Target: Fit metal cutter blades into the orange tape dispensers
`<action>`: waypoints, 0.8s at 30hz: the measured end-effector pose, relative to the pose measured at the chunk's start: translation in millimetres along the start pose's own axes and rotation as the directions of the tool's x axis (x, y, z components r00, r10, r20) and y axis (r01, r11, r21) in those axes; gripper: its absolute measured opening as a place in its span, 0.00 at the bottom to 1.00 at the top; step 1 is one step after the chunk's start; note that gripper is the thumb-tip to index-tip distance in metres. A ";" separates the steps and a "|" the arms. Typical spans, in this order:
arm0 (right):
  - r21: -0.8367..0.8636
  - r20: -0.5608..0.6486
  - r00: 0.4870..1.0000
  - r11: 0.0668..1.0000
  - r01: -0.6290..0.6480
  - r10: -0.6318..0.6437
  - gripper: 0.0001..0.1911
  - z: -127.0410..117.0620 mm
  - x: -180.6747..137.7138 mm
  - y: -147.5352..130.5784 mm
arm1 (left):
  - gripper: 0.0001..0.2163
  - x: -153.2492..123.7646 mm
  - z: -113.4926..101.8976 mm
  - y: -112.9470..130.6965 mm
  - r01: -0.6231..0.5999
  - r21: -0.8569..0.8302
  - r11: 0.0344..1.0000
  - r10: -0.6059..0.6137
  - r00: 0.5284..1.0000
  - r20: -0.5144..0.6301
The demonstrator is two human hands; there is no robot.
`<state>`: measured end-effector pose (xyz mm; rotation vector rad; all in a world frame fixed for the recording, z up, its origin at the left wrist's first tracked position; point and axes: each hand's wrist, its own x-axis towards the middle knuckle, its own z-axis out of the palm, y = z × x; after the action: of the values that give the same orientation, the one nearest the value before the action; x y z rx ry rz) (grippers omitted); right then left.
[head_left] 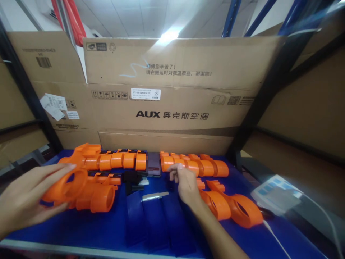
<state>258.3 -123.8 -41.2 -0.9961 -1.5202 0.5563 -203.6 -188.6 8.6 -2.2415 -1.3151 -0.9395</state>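
My left hand (29, 194) is closed around an orange plastic ring-shaped part (67, 185), lifted at the left in front of other orange parts. My right hand (184, 181) is over the middle of the bench with its fingers curled together. Whatever those fingers hold, if anything, I cannot make out. Behind it stands a row of orange ring parts (207, 168). Two larger orange parts (246, 212) lie to the right of my right wrist. Small black pieces (132, 178) and dark blue flat pieces (153, 219) lie between my hands.
A blue work surface (99, 230) carries everything. At the back left stands another row of orange rings (117, 160), beside a dark phone-like slab (153, 164). A white device (277, 194) with a cable sits at the right. Cardboard (172, 75) walls the back, between black frame posts (265, 82).
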 end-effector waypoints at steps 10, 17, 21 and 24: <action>0.205 0.333 0.937 0.962 -0.183 0.107 0.22 16.9 -1.2 -9.9 | 0.37 49.4 84.4 124.9 -0.494 -0.122 0.861 0.509 0.838 0.195; 0.206 0.195 0.953 0.941 -0.269 0.230 0.29 21.1 2.6 8.0 | 0.38 57.8 119.0 151.5 -0.393 -0.432 0.812 0.504 0.845 0.179; 0.150 0.108 0.967 0.958 -0.244 0.230 0.31 19.3 4.8 16.9 | 0.29 64.3 140.5 168.3 0.118 -0.723 0.681 0.073 0.971 0.227; 0.143 0.103 0.969 0.961 -0.238 0.225 0.31 21.7 5.0 17.5 | 0.26 73.8 166.2 186.8 0.463 -0.844 0.272 -0.225 0.883 0.412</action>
<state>242.6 -106.5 -57.1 -1.0471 -1.4201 0.8799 43.3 -133.2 -54.2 -2.9611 -1.6578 -2.1412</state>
